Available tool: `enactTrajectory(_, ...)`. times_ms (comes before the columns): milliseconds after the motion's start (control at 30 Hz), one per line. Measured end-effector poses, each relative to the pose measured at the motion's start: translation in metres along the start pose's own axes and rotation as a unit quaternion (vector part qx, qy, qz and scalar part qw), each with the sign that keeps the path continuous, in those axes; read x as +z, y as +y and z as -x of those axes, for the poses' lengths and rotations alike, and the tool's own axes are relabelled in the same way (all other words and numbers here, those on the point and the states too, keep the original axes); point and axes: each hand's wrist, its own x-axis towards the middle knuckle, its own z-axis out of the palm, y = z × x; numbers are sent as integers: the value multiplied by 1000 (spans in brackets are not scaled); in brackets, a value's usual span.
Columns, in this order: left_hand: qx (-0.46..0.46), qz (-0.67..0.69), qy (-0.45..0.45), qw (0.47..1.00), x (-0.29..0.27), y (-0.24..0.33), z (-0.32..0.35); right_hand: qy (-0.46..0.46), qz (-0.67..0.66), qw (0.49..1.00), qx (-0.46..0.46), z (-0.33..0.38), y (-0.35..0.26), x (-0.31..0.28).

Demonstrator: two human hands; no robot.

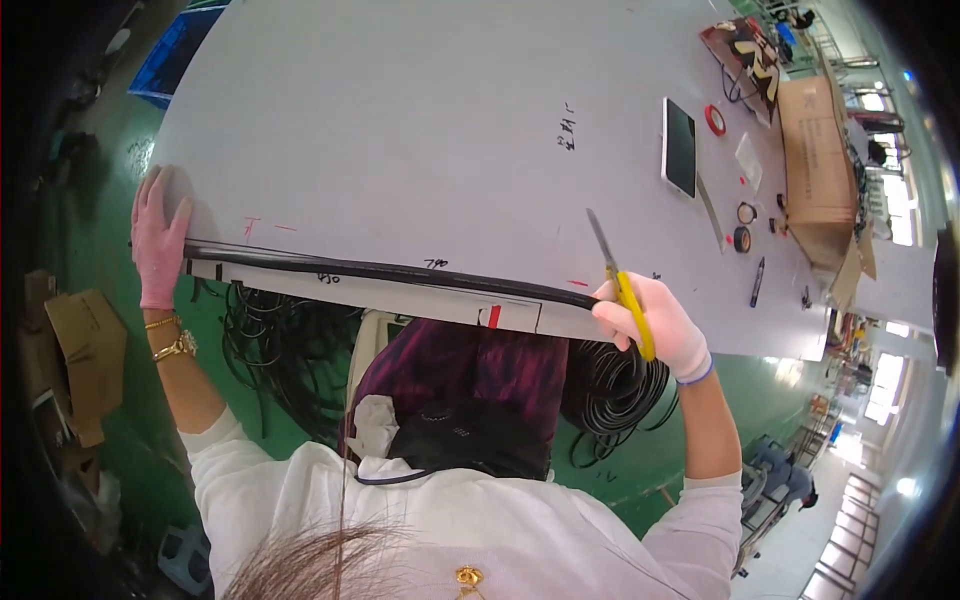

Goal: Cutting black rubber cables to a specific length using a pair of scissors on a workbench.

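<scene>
Black strip (pixel 400 272) lies along the near edge of the table (pixel 380 130), running from hand to hand. Left hand (pixel 160 235), pink-gloved, spread flat at the strip's left end, thumb apart. Right hand (pixel 665 325), pale-gloved, closed around yellow-handled scissors (pixel 628 292) and the strip's right end; blades point away over the tabletop.

Containers: open cardboard box (pixel 820 150) at the table's right side, contents hidden. Printed bag (pixel 742 55) near it, contents also hidden. Blue bin (pixel 172 55) beyond the left edge, interior partly seen. Another carton (pixel 88 350) on the floor, left.

Surface: pale grey, red and black pen marks; tablet (pixel 679 148), red tape roll (pixel 715 120), dark tape roll (pixel 742 239), marker (pixel 757 282) toward the right.

Room: green floor (pixel 780 400), black coils (pixel 625 390) below the near edge; another person (pixel 788 475) in the background, right.
</scene>
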Motion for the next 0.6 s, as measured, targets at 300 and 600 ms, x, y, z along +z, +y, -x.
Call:
enactTrajectory(300,15,-7,-15,1000,0,-7,2,144,339,924,-105,-14,23,31)
enactTrajectory(600,13,-6,-14,1000,-2,-5,0,42,39,988,-145,-17,13,40)
